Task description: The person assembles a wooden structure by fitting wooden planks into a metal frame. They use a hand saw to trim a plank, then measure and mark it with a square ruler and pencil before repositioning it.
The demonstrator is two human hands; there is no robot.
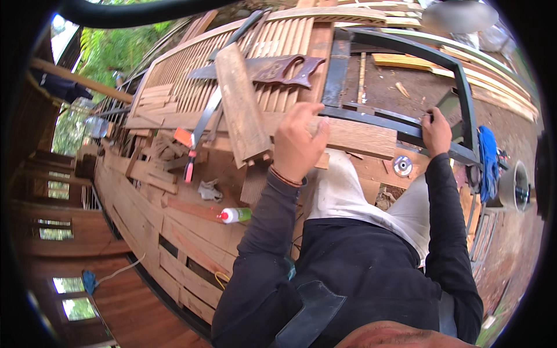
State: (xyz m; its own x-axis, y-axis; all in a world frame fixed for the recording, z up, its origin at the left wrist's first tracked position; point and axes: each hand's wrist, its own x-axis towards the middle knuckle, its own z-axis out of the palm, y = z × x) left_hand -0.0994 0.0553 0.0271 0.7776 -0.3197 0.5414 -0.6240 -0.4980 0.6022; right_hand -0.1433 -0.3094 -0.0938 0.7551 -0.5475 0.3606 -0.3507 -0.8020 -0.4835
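My left hand is over the wooden rail at the near edge of a slatted panel. Its thumb and index finger are apart near the corner of a dark metal frame, and nothing shows between them. Fingers curled, my right hand closes on the near bar of that frame. A short thick wooden board lies across the slats left of my left hand. Partly under it rests a handsaw with a brown wooden handle. A long metal blade also runs beneath the board.
A bottle with a red cap and a crumpled cloth lie on planks at left, near an orange-handled tool. A cutting disc sits by my legs. At right are a blue cloth, a bucket and stacked lumber.
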